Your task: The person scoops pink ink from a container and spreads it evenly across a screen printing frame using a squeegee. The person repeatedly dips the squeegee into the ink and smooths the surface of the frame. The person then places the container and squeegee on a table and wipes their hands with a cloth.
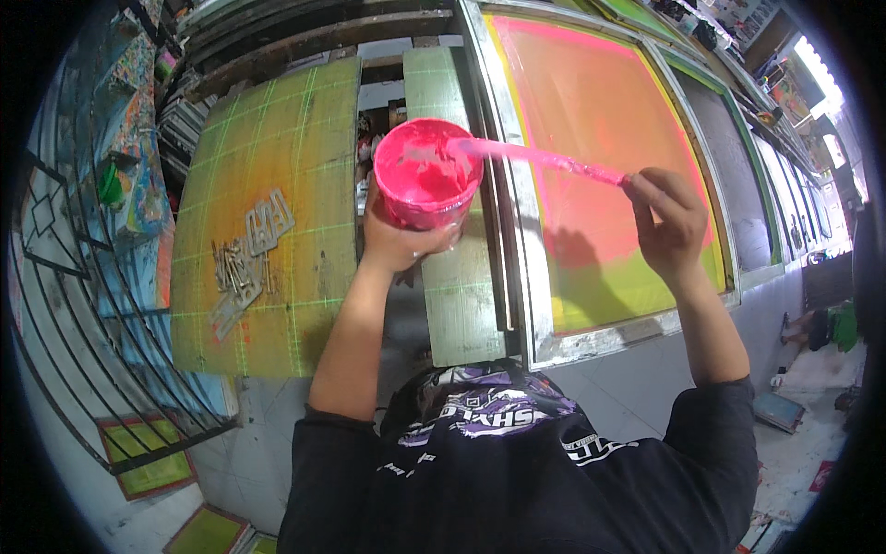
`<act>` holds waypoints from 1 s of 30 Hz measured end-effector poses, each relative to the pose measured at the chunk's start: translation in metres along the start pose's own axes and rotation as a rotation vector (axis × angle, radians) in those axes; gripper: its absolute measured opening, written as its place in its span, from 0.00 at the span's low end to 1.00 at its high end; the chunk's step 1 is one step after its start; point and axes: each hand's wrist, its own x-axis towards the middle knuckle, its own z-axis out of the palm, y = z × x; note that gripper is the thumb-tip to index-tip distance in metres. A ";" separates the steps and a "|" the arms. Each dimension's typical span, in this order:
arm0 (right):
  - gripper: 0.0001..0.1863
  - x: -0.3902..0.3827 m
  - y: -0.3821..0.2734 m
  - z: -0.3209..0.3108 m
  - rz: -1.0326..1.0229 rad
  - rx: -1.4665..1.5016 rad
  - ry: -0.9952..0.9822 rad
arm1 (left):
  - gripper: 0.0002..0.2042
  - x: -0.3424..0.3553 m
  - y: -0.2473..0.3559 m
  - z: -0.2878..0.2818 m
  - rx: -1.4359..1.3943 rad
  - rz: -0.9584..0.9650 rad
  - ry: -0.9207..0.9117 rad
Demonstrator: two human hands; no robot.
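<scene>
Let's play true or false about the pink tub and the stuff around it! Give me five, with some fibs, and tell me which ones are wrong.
1. The left hand holds the tub. True.
2. The right hand is empty. False: it grips a pink-coated stick.
3. The silver frame lies to the right of the tub. True.
4. The metal pieces lie on the floor. False: they lie on the yellowish board.
5. The person wears a white shirt. False: the shirt is mostly black.
</scene>
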 end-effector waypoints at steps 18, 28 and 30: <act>0.16 0.010 -0.033 -0.041 -0.392 -0.257 -0.198 | 0.45 0.012 -0.011 -0.010 -0.114 0.109 -0.128; 0.20 0.000 -0.029 -0.056 -0.141 -0.128 -0.164 | 0.45 0.014 -0.006 -0.010 -0.002 0.117 -0.114; 0.18 -0.005 -0.028 -0.059 0.179 0.073 -0.232 | 0.44 0.009 -0.005 -0.006 0.046 0.099 -0.039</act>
